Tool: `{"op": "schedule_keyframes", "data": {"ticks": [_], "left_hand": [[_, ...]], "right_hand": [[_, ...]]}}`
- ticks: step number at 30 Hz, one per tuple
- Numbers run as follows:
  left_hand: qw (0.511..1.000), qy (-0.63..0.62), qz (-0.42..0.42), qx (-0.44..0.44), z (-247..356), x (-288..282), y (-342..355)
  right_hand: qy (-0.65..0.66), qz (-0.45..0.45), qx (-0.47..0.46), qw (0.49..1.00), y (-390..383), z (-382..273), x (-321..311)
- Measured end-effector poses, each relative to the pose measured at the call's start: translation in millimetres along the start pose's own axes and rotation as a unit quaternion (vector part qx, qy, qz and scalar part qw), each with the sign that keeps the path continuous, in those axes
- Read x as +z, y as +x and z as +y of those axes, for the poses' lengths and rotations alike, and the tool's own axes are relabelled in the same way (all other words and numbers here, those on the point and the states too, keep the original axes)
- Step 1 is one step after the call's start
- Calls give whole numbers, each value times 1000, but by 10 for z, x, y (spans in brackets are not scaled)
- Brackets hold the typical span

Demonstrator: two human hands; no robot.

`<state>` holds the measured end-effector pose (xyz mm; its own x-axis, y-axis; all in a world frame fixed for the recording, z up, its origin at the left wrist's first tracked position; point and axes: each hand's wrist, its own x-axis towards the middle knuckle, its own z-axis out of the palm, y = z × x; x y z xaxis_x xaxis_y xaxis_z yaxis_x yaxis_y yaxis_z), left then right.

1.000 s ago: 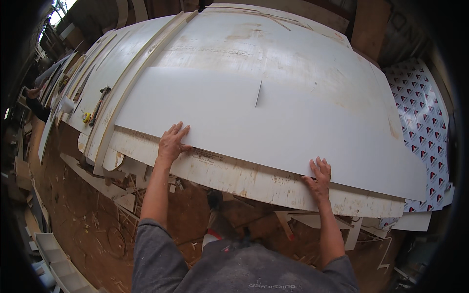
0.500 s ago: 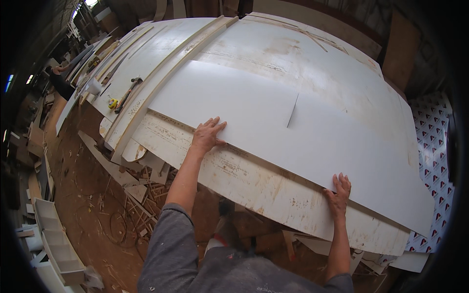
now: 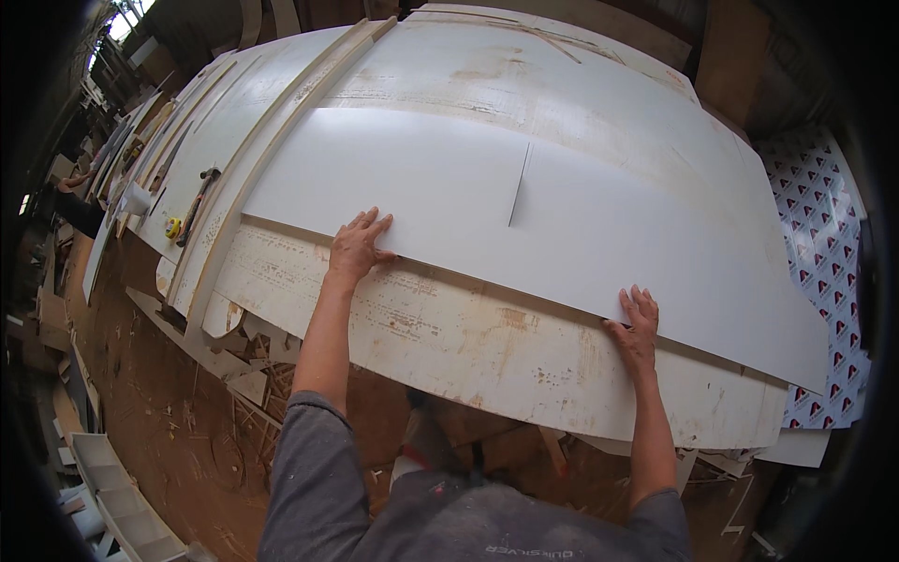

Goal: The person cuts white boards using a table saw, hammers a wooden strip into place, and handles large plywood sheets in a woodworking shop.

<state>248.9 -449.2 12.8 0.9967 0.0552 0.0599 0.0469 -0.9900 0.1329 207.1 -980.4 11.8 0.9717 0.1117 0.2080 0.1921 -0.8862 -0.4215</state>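
Across the broad, stained white worktop [image 3: 468,347], a large white panel [image 3: 421,206] lay lengthwise in front of the worker, set back from the near edge so that a strip of stained surface showed along the front. The left hand [image 3: 356,245] rested on its front edge toward the left, fingers spread over the face; the right hand [image 3: 639,335] did the same farther along. Both were loosely open rather than clenched, and I couldn't tell whether either thumb was hooked beneath the edge.

That light hold looked to me like the first weakness: a push from one hand harder than the other could have swung the panel askew. Its left end sat close by a long raised wooden rail [image 3: 300,103], where a careless shove might have jammed or chipped the corner. At the other end the tip seemed to reach past the worktop, above a patterned sheet [image 3: 819,253], so a knock there could have tipped or bent it. A thin dark line, slit or upright sliver, I couldn't say which, crossed the panel's far part; if it was a cut, flexing might have torn it longer. Beyond the rail, the hammer [image 3: 197,201] and yellow tape measure [image 3: 173,228] lay well apart from both hands.
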Motion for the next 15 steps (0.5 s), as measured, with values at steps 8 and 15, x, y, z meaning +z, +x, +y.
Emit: {"op": "schedule_keyframes", "data": {"ticks": [8,15], "left_hand": [[1000,-15,16,9,53,49,280],[1000,-15,18,6,4,93,415]], "right_hand": [[-7,13,-9,1000,216,135,8],[-4,3,6,1000,438,98,73]]}}
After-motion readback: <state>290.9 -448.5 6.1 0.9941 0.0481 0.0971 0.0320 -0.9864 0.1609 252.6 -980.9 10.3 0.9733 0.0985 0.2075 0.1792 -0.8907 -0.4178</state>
